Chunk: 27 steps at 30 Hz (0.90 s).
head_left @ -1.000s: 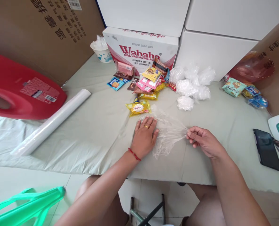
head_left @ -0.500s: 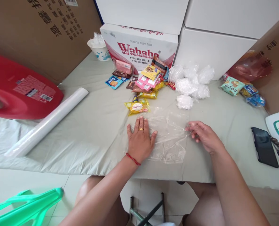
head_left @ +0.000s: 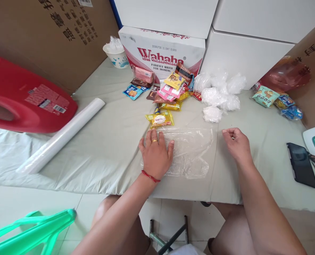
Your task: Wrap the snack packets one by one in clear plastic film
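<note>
A clear, thin plastic bag or sheet lies spread on the cloth-covered table before me. My left hand rests palm down on its left part, fingers stretched out, with a ring and a red bracelet showing. To the right of the plastic, my right hand is closed with thumb and fingertips together; what they pinch, if anything, I cannot make out. Just beyond my left fingers is a yellow snack packet. Behind it sits a pile of wrapped snacks, and to its right a cluster of crumpled clear plastic bundles.
A white plastic roll and a red jug are at left. Farther back stand a paper cup and a Wahaha carton. More snack packets and a black phone lie at right.
My right hand has moved right and slightly away from me, off the plastic's edge, and its fingers have closed. The plastic lies flatter. My left hand stays on it.
</note>
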Available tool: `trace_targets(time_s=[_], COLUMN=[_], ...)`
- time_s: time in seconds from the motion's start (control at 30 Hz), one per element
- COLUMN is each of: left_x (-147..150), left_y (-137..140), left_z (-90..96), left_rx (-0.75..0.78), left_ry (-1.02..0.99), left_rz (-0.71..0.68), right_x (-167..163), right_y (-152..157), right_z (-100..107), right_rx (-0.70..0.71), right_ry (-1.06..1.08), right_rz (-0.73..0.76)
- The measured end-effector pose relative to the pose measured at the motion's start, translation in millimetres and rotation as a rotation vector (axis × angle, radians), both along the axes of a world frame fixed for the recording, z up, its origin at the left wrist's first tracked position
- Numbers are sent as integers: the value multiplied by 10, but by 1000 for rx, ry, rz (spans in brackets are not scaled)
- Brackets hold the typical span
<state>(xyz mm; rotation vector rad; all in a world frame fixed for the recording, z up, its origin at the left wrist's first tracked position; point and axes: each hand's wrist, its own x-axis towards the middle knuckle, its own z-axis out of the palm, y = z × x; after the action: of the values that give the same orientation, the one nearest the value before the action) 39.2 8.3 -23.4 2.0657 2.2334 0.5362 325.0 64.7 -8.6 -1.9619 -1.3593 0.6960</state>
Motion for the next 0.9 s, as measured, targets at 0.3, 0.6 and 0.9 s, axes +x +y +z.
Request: trace_targets(time_s=[0.3,0.6,0.9], left_x=[25,41,33], left_y=[176,266,112], left_z=[6,-136,-215], left_rx=[87,-74,322], left_ry=[-81,-39,-142], left_rz=[-407,-272,-320], right_x=[-251,-17,-364], right_y=[-449,-484,-494], right_z=[43,67,63], right_rx=[-409,-465,-333], right_ry=[214,224,131], right_rz=[523,541,496])
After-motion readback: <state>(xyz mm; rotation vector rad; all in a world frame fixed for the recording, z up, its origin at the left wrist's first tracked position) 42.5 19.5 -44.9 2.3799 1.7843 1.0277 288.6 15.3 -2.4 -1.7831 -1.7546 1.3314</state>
